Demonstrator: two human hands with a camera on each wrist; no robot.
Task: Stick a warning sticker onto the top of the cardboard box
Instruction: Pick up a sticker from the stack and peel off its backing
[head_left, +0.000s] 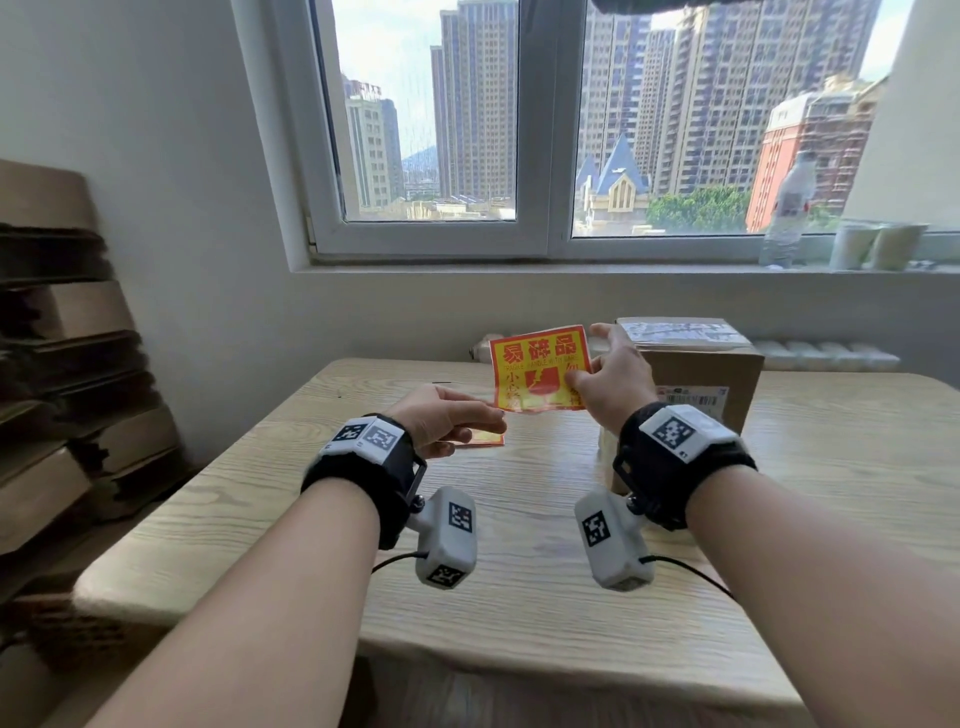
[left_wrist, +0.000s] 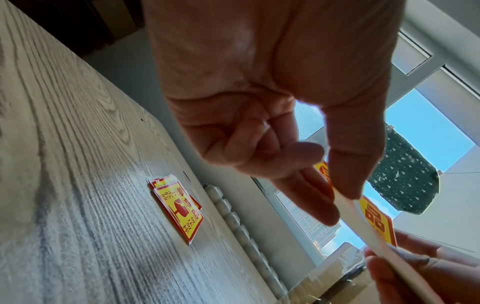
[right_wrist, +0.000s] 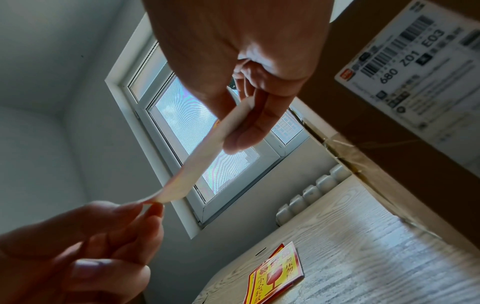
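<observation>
While you hold the warning sticker (head_left: 540, 369) in the air above the table (head_left: 519, 597), it sits between your 2 hands, in front of and just left of the cardboard box (head_left: 698, 376), and has not yet reached the box top.

Grip, right hand (head_left: 613, 379): thumb and fingers pinch the sticker's right edge. Grip, left hand (head_left: 449, 418): thumb and forefinger pinch the lower left corner; the other fingers are curled in. The left wrist view shows a pale sheet pinched at that corner, likely the backing, but whether it has begun to part from the printed face cannot be told.

Handling judgement: the sticker is a thin, light, limp sheet; it bows between the 2 pinches in the right wrist view. Expect it to curl and, once the adhesive is bare, to cling to itself or to your fingertips. Hold it only at edges and corners, keep it lightly taut, and lay 1 edge down first before smoothing across.

The box top already carries a taped label (head_left: 675, 332); choose the bare cardboard. A small stack of spare stickers (left_wrist: 179, 207) lies flat on the table under your left hand.
</observation>
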